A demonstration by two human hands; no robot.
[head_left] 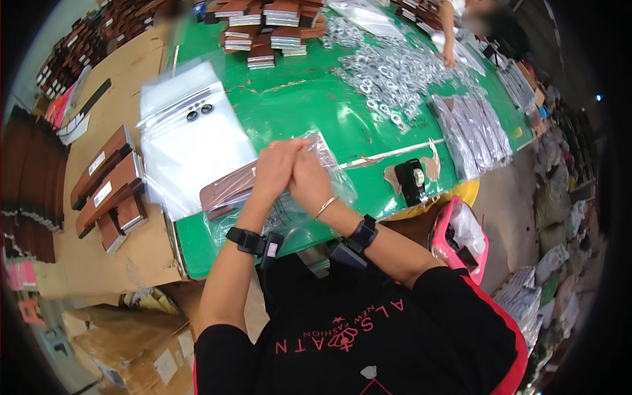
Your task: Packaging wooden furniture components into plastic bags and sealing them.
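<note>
A flat brown wood-look piece (230, 189) lies inside a clear plastic bag (336, 181) at the table's near edge. Over it, my left hand (274, 169) and my right hand (309, 176) meet, fingers curled and pressed together on the bag. The fingertips are partly hidden under the hands. To the left of them is a stack of clear plastic bags (197, 148) with several small black round parts (199, 110) on top.
Brown pieces with white labels (108, 191) lie on cardboard (59, 270) at the left. Farther back are stacked brown blocks (263, 26) and a heap of small bagged metal parts (388, 72), with another person's hand (449, 58) there. A black tape dispenser (411, 183), bagged pieces (471, 135) and a pink basket (484, 250) are at right.
</note>
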